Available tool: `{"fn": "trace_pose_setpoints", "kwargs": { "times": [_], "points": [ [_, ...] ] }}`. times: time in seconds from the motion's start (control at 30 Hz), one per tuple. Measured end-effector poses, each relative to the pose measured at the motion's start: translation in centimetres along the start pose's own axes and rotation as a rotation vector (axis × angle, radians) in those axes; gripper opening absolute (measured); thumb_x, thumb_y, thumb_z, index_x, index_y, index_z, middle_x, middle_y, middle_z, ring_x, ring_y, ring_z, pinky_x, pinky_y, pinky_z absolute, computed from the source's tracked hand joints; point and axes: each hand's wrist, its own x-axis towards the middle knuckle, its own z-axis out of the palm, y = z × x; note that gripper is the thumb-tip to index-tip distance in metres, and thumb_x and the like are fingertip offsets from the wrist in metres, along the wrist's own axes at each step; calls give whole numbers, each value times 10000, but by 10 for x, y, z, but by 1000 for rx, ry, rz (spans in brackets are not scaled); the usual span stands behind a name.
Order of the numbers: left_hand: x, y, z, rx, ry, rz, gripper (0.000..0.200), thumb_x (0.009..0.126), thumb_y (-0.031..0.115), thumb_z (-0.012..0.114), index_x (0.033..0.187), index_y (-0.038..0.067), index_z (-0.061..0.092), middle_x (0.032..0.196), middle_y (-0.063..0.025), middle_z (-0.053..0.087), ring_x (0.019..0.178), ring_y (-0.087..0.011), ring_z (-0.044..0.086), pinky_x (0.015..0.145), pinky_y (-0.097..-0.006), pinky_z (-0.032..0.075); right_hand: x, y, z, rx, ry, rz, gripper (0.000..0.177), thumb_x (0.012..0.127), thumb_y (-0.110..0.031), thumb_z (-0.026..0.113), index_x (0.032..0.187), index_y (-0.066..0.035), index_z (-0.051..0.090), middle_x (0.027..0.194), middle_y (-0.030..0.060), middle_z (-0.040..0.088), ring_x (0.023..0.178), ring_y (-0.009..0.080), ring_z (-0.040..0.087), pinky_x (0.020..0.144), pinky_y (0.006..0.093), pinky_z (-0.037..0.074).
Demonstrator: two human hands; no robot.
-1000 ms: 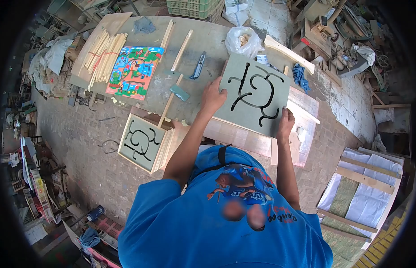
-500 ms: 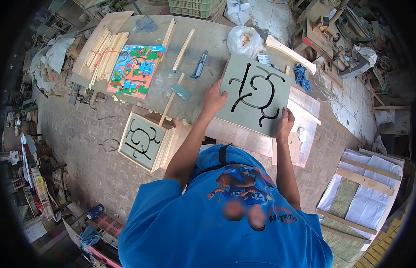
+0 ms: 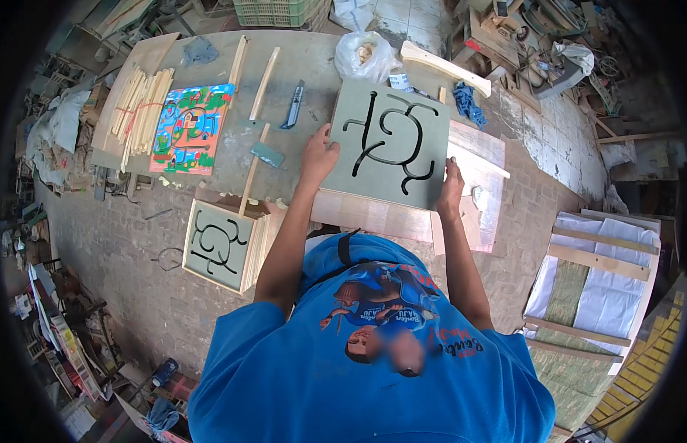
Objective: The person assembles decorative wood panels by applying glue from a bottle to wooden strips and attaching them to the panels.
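Head view: your left hand (image 3: 317, 156) and right hand (image 3: 450, 186) clasp the grey slotted panel (image 3: 387, 144) by opposite edges; hold it level and square over the wooden board (image 3: 373, 215).

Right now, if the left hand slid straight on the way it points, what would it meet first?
Likely the white plastic bag; the left hand grips the left edge of the grey slotted board and points along it. Depth unclear.
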Motion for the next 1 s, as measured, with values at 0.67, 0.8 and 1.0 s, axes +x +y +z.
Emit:
{"fn": "trace_pose_setpoints", "kwargs": {
  "times": [0.67, 0.8, 1.0],
  "points": [
    [-6, -51, -32, -51, 149, 83, 414, 854, 95, 584, 1260, 11, 567, 935, -167, 665, 829, -229, 641, 776, -320, 504, 22, 29, -48, 3, 170, 129, 440, 959, -345, 479, 1210, 2, 577, 1094, 135, 658, 984, 220, 607, 853, 370, 438],
    [-34, -92, -73, -139, 202, -35, 390, 860, 42, 574, 1250, 21, 579, 832, -77, 624, 725, -152, 565, 690, -290, 483, 41, 36, -104, 51, 278, 20, 307, 902, -148, 551, 1118, 69, 574, 872, 134, 651, 756, 181, 610, 721, 304, 488],
    [-113, -122, -113, -135, 311, -226, 385, 919, 131, 503, 1264, -34, 556, 834, -64, 617, 662, -87, 520, 535, -228, 430, 118, 87, -215, -142, 426, -121, 335, 827, -100, 537, 1092, 97, 586, 796, 149, 659, 704, 194, 629, 667, 308, 508]
  ]
}}
